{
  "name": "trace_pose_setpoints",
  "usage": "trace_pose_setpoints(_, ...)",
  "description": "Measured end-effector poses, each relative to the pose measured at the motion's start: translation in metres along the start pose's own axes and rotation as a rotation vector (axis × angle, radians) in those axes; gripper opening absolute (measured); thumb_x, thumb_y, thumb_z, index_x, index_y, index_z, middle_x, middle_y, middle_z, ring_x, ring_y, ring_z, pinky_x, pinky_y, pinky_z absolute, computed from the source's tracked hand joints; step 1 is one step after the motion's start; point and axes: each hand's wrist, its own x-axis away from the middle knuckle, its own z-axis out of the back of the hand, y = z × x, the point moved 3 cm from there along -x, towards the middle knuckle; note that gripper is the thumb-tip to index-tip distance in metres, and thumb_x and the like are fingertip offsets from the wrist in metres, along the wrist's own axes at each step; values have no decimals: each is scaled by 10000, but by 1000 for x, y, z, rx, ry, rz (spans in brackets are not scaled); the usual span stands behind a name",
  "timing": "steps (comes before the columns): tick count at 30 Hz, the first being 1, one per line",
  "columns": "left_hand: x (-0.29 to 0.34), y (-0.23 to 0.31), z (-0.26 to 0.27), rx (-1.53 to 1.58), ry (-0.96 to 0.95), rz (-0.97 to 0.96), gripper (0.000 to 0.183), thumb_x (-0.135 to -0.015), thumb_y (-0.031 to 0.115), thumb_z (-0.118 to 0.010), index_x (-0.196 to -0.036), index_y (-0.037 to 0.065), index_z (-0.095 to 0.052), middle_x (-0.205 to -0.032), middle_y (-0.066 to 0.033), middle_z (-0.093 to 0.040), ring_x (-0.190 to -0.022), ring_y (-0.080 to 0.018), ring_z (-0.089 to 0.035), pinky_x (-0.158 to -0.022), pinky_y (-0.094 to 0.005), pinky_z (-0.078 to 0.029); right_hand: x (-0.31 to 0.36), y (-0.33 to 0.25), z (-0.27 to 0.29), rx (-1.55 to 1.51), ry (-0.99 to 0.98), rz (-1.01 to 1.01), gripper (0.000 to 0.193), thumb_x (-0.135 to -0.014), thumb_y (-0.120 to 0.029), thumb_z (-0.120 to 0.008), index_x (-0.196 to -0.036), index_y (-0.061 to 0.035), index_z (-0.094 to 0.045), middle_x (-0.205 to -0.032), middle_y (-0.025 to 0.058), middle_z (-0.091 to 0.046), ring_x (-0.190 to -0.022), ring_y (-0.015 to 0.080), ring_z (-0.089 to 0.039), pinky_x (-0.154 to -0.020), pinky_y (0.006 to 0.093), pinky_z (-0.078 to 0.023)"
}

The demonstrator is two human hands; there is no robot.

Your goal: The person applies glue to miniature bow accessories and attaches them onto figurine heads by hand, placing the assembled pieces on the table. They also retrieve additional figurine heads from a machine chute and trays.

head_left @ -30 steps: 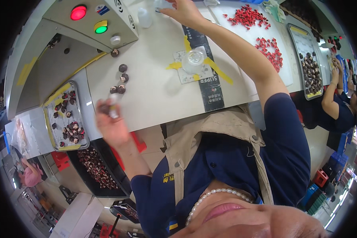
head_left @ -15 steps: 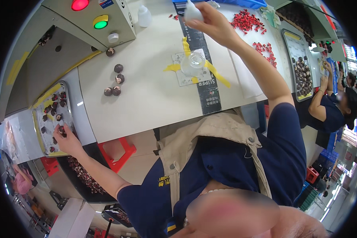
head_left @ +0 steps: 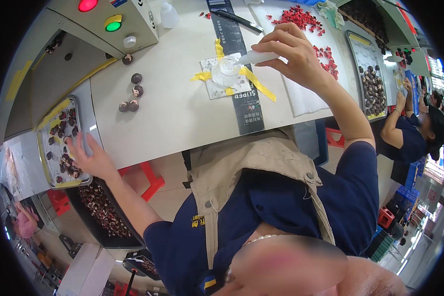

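My right hand (head_left: 293, 54) grips a small white squeeze bottle (head_left: 257, 57), tilted so that its nozzle reaches the clear round cup (head_left: 226, 74). The cup stands on a pale square plate (head_left: 209, 89), stuck down with yellow tape. My left hand (head_left: 94, 159) is open, fingers apart, over the right edge of a metal tray (head_left: 45, 167). Beneath and beside its fingers, dark brown balls (head_left: 69, 166) with pale patches lie in the tray. A short row of similar balls (head_left: 136, 91) sits on the table's left part.
Red petal-like bits (head_left: 298, 20) are heaped at the far right. Another white bottle (head_left: 169, 16) stands near the machine (head_left: 101, 29) with lamps. A black pen-shaped tool (head_left: 237, 20) lies beyond the cup. At right, a second tray (head_left: 375, 93) holds balls near a co-worker (head_left: 412, 128).
My right hand has brought the bottle down and nearer, from the far edge to the cup. My left hand has drawn back from a ball in the tray and spread its fingers.
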Motion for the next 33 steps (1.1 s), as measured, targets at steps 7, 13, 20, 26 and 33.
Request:
trace_pose_setpoints(7,26,30,-4,54,-78,19,204,-839,214,-597,-1015,127,-651,-1284,-73,-502,-1192,-257,-460,-1042,-572,-112,-3,-7,0,77,-44,18,337,-648,-141,-767,-969,-173,-671,-921,-31,-614,-960,213,-484,-754,304,-464)
trace_pose_setpoints(13,25,28,-4,120,-56,36,203,-845,220,-589,-1012,122,-651,-1285,-80,-500,-1192,-255,-460,-1039,-582,-105,-5,-11,-2,110,-7,44,349,-592,-117,-766,-923,-171,-670,-875,-41,-588,-925,172,-484,-770,306,-416)
trace_pose_setpoints(20,26,22,-6,152,-70,67,194,-843,207,-594,-996,104,-656,-1274,-86,-511,-1176,-254,-477,-1049,-565,-92,-4,-11,1,148,-71,39,345,-648,-121,-769,-975,-165,-668,-929,-23,-618,-981,204,-487,-784,305,-455)
trace_pose_setpoints(26,24,23,-6,171,-85,94,185,-844,198,-590,-989,107,-658,-1271,-85,-515,-1174,-254,-478,-1058,-548,-80,-1,-11,-1,130,-63,16,345,-642,-112,-769,-968,-162,-668,-928,-25,-621,-980,208,-490,-782,310,-452)
trace_pose_setpoints(33,24,22,-7,191,-90,107,175,-849,196,-578,-982,116,-658,-1262,-73,-525,-1175,-242,-479,-1067,-532,-70,-1,-10,-1,131,-3,16,344,-635,-129,-772,-962,-165,-669,-925,-33,-626,-955,204,-494,-758,304,-446)
